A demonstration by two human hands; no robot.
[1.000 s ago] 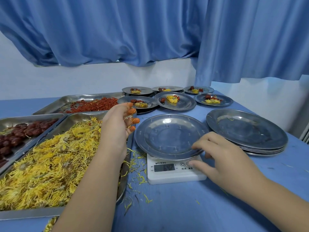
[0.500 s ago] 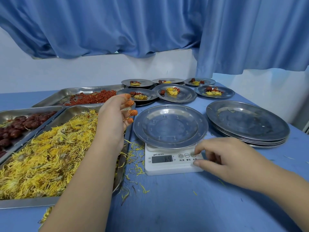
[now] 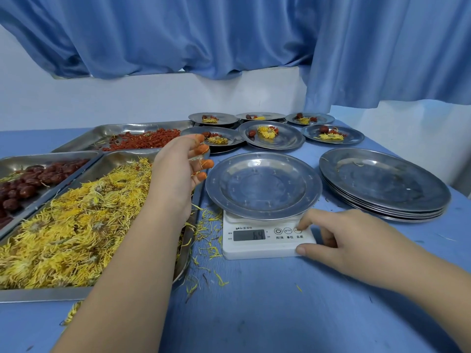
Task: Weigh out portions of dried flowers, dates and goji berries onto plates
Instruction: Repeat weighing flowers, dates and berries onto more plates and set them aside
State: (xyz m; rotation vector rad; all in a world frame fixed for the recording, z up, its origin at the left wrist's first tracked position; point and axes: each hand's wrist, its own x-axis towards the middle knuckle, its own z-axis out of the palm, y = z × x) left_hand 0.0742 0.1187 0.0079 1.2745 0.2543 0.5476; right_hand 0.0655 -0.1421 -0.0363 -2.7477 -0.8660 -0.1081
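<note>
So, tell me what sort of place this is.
Likely a makeshift food-portioning workroom: bulk steel trays of dried chrysanthemums, dates and goji berries, a digital scale with an empty plate, and portioned plates behind.

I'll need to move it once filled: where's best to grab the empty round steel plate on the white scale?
Probably its flat rim, pinched from the right: the round steel plate overhangs the white digital scale there, leaving finger room underneath.

Soft even light, sharp centre, wide-angle bending at edges.
</note>
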